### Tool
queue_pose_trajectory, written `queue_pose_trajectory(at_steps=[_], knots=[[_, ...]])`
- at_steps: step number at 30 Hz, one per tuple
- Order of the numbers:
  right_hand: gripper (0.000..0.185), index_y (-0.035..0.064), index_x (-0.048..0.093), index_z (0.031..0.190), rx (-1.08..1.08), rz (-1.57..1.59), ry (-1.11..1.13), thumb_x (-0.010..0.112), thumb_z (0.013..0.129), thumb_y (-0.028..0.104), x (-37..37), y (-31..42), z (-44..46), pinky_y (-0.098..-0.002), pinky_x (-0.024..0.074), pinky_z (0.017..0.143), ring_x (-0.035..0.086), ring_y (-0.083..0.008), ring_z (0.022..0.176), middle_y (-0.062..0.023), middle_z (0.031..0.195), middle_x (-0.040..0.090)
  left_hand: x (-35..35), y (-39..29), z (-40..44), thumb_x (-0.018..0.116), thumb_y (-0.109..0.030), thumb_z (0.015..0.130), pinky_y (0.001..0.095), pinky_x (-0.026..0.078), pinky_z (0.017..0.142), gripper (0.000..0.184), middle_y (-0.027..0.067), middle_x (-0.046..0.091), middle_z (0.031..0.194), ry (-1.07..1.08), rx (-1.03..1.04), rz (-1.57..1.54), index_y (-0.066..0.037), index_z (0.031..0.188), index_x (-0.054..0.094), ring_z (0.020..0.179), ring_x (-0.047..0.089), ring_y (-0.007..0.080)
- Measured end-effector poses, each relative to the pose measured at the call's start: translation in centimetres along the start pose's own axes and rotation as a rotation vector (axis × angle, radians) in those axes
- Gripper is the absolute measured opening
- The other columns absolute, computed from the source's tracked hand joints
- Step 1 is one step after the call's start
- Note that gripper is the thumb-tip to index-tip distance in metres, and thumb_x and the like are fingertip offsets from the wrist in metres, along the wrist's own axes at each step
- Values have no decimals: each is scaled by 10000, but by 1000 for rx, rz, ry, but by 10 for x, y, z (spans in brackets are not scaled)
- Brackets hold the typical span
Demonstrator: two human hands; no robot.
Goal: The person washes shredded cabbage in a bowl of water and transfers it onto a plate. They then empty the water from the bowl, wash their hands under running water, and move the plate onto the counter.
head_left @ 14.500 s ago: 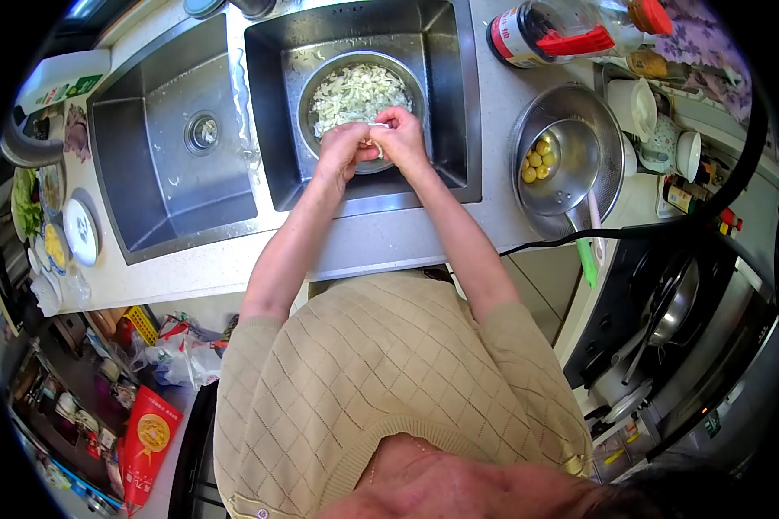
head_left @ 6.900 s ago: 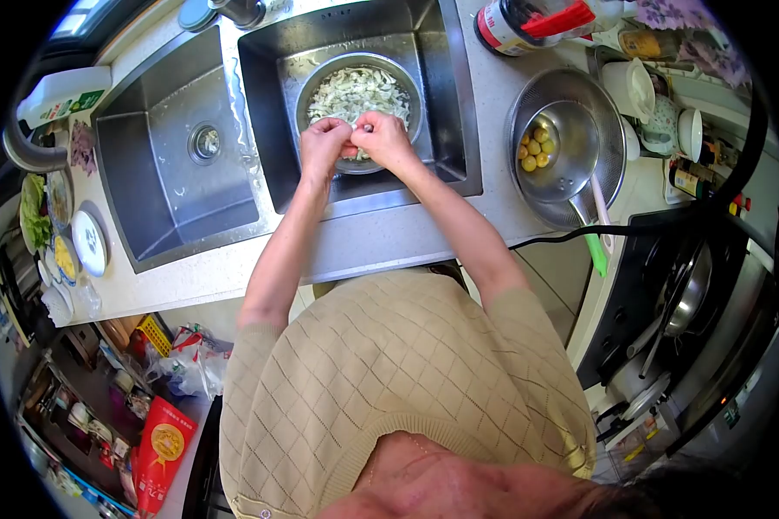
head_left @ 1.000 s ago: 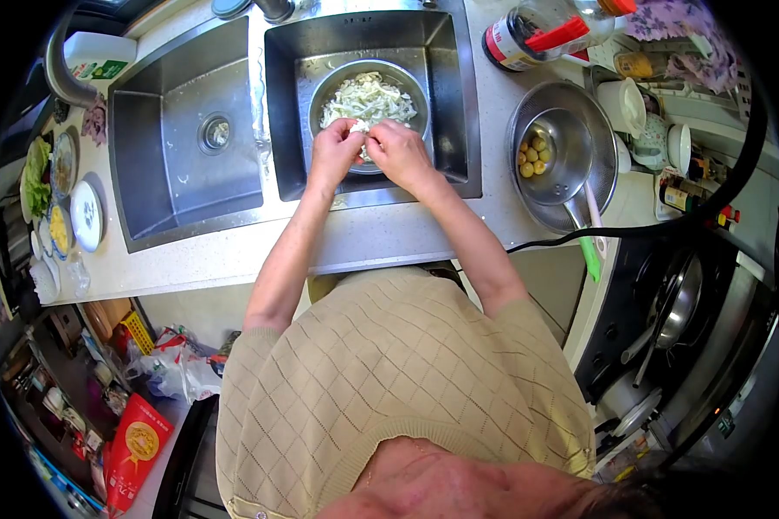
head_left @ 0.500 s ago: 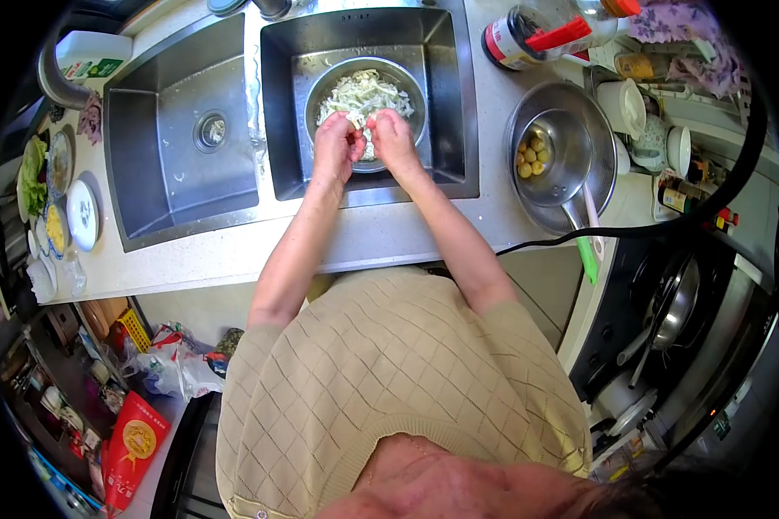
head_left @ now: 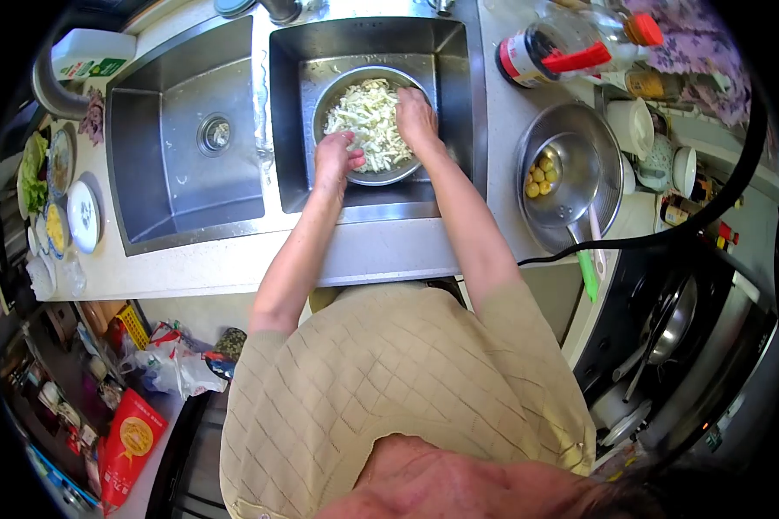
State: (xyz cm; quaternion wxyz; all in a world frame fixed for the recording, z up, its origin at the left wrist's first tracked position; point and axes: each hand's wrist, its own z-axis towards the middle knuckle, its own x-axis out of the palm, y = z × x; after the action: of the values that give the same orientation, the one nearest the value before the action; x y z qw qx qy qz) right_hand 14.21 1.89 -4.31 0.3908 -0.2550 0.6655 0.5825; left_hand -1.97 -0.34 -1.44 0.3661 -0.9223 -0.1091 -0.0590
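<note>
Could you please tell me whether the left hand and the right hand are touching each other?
Apart: the head view shows the left hand and the right hand on different sides of the bowl, with pale shredded food visible between them.

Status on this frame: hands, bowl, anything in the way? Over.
Left hand open, over bowl's near-left rim. Right hand at its right side, grip unclear. Bowl in sink, pale shreds inside. No obstruction seen.

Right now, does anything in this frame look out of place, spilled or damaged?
One minor oddity: pale scraps sit in the drain of the left-hand sink, away from the shreds in the bowl. Nothing else stands out.
</note>
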Motion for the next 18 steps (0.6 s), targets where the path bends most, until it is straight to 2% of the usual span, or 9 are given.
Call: queue_pose_trajectory(at_steps=[2,4,6,9,11,12,13,16,18], knots=[[277,82,532,1013,152,-171,264,473,758,173,9,-1,8,-414,408,774,513,-331,905,-167,999,502,0,-3,-4,408,-115,795,237,476,457,225,124,514,846,-10,-33,5,43,941,473,596,537,173],[218,75,575,913,125,-93,202,434,757,132,6,2,10,-428,422,742,535,-368,840,-188,982,506,-2,-3,-5,409,-137,802,236,470,467,218,116,527,819,3,17,96,44,865,513,584,543,158],[204,60,586,874,103,24,148,457,745,150,-5,11,6,-414,420,740,538,-342,844,-179,923,540,-1,-8,-6,433,-123,794,236,458,469,228,100,547,834,13,82,218,30,922,544,574,538,139],[215,43,588,859,-50,176,280,476,738,181,-17,15,-4,-395,421,734,545,-318,835,-173,868,567,11,-6,0,479,-101,777,235,444,467,232,60,582,765,-7,443,357,-22,976,570,539,532,119],[221,40,585,864,-55,309,335,484,744,195,-26,21,-13,-380,429,713,553,-314,809,-173,833,575,14,-5,11,500,-90,769,236,440,470,226,36,583,693,60,489,463,-52,975,584,526,531,108],[225,38,584,866,-54,377,363,488,746,202,-31,27,-20,-372,432,703,558,-312,796,-173,816,580,17,-8,9,510,-85,765,237,439,471,226,25,583,657,94,509,518,-68,975,591,520,531,103],[219,40,589,862,67,450,423,500,751,208,-38,36,-24,-350,446,665,573,-301,751,-161,798,590,19,-10,6,526,-71,760,220,439,475,163,15,574,598,125,489,480,-37,897,608,507,528,87],[216,38,592,848,235,548,466,519,751,217,-45,34,-37,-337,453,628,587,-269,694,-144,741,597,14,-11,-1,535,-41,753,210,444,478,118,32,579,628,162,442,457,-7,847,598,530,530,78],[218,41,594,847,99,463,401,524,742,219,-37,27,-44,-333,453,611,588,-235,650,-131,708,598,10,-8,-4,550,2,731,196,458,499,146,51,574,675,221,367,307,19,876,561,576,543,86]])
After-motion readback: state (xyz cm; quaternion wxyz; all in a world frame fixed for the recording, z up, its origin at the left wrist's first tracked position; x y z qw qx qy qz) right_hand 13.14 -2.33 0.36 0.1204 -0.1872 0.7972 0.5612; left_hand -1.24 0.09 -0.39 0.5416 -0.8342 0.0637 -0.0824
